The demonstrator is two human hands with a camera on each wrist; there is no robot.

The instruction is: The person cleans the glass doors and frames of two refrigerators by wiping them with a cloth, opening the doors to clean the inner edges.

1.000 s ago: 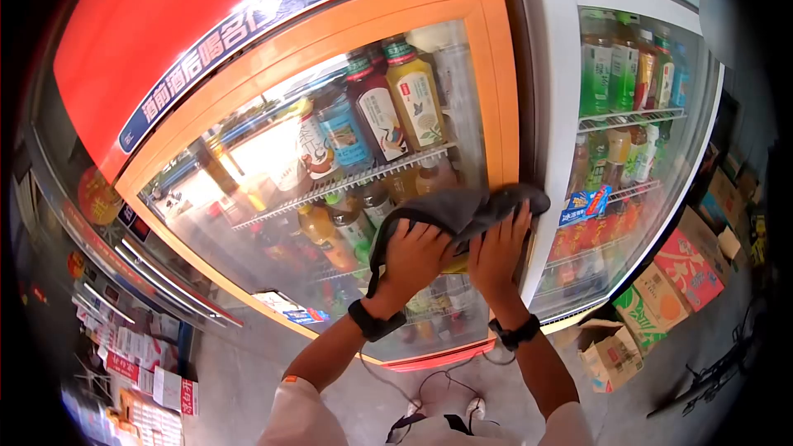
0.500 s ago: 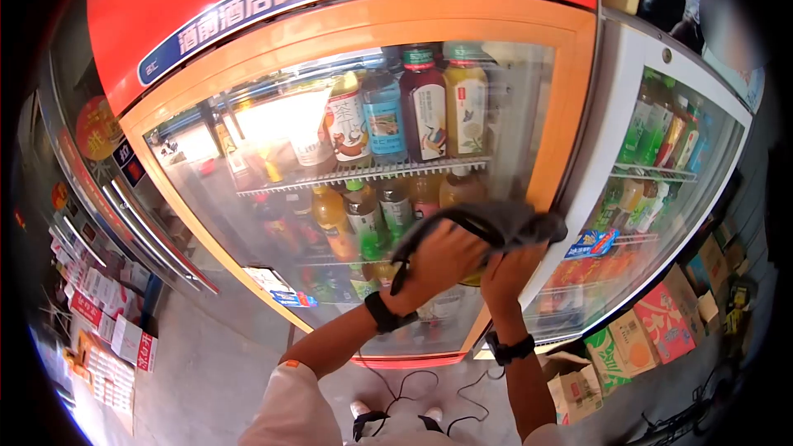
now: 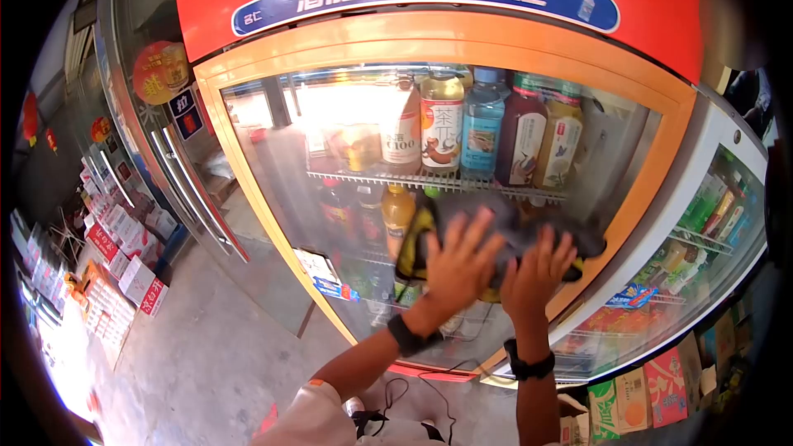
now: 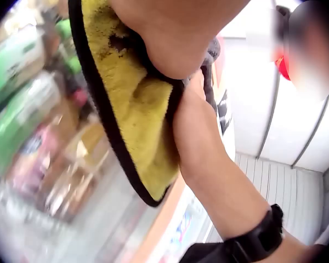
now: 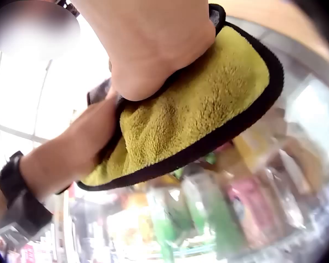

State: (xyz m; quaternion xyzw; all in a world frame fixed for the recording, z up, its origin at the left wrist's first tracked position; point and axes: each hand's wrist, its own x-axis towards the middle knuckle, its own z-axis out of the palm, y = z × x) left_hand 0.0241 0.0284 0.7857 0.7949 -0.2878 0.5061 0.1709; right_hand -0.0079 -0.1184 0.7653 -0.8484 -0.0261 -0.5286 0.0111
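Note:
A two-sided cloth, grey outside and yellow inside with black edging, lies against the glass door of a drinks fridge. My left hand presses on its left part, fingers spread. Beside it, my right hand rests on the right part, also with fingers spread. At the left, the cloth's edge folds back and shows yellow. Its yellow lower side hangs below the palm in the right wrist view, with dark stains showing in the left wrist view. Behind the glass stand bottles on wire shelves.
An orange frame borders the door. To the right stands a white-framed fridge with cartons on the floor before it. Boxes are stacked at the far left, near glass doors with metal handles. A thin cable hangs low.
Both hands have slid the cloth leftward across the glass, away from the right frame. The left fingers have spread wider. The head view has turned left.

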